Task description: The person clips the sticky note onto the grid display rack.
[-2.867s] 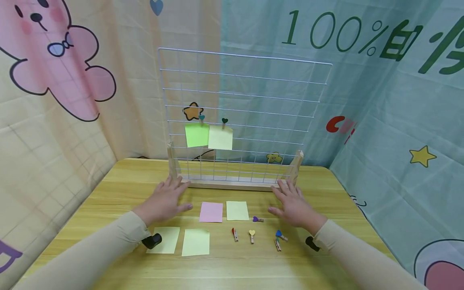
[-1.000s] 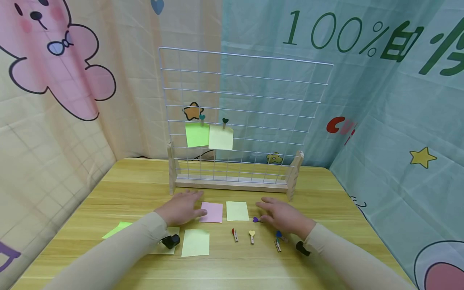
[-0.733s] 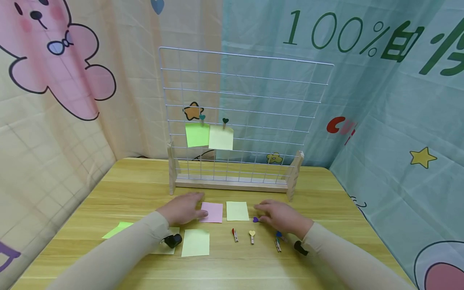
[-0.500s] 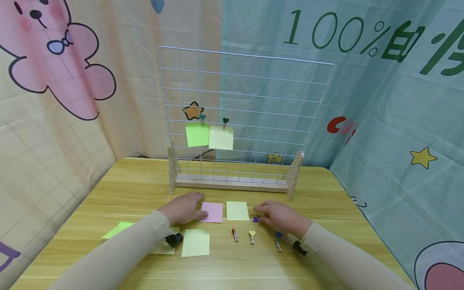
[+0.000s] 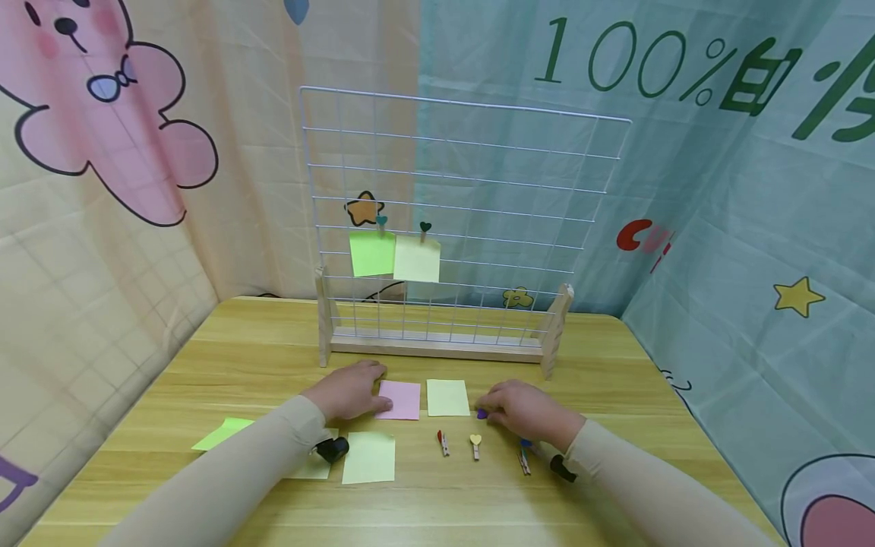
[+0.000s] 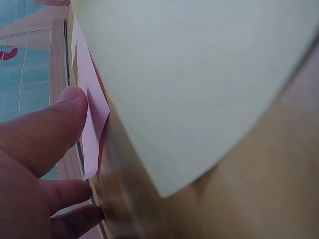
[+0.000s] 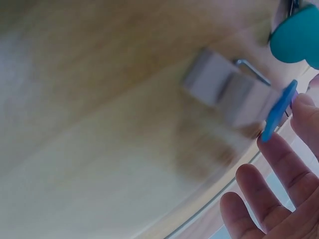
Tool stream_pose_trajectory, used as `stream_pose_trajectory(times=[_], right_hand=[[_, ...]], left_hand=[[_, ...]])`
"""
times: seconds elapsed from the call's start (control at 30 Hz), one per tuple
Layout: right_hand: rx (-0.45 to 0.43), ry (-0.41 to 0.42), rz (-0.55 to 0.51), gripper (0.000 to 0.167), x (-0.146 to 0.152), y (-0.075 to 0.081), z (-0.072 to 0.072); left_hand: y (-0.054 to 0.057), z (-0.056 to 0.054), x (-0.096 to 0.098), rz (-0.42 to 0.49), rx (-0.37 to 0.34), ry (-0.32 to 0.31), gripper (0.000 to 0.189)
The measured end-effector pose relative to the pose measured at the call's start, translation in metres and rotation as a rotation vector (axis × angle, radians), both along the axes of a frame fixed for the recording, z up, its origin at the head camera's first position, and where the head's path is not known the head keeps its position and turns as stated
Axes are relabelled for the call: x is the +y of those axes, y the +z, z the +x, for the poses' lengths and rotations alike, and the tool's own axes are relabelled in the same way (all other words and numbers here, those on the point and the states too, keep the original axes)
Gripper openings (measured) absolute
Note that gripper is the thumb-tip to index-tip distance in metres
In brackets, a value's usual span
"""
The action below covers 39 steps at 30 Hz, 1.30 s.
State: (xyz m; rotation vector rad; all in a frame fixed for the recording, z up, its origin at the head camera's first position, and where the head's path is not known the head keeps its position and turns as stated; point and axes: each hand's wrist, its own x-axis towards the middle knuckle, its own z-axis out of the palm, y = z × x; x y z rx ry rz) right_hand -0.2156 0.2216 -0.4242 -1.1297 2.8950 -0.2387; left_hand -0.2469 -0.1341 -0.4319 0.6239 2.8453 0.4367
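My left hand [image 5: 350,390] is at the left edge of a pink sticky note [image 5: 403,400]. Its thumb [image 6: 74,102] lies over the note's edge, with the other fingers spread beyond it. My right hand [image 5: 529,412] bends over a purple heart clothespin [image 5: 481,414], which shows between thumb and index finger and seems pinched; its wooden part is hidden. Closer to the right wrist camera lie a blue heart clothespin [image 7: 279,112] and a teal heart clothespin [image 7: 298,37]. A pale yellow note [image 5: 447,398] lies between the hands.
Behind the hands stands a wire grid [image 5: 472,197] on a wooden base, with a green note [image 5: 372,254] and a pale note [image 5: 417,260] clipped to it. Nearer are a red clothespin [image 5: 443,443], a yellow-heart clothespin [image 5: 475,447], another pale note [image 5: 369,457] and a green note [image 5: 222,433].
Both hands have come from the grid's base down to the tabletop items. The right fingers have drawn in around the purple clothespin; the left thumb has reached the pink note's edge.
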Motion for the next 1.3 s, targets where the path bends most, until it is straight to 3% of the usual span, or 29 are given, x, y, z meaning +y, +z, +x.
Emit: stream_pose_trajectory(times=[0.67, 1.03, 1.3], right_hand=[[0.027, 0.017, 0.015, 0.012, -0.004, -0.003, -0.002], [-0.115, 0.012, -0.012, 0.015, 0.000, 0.000, -0.008], [-0.168, 0.044, -0.025, 0.017, 0.003, 0.002, -0.012]], left_hand=[[0.004, 0.003, 0.003, 0.001, 0.044, 0.000, 0.068], [0.001, 0.002, 0.003, 0.019, 0.061, -0.001, 0.061], [-0.002, 0.001, 0.003, 0.030, 0.064, -0.003, 0.056]])
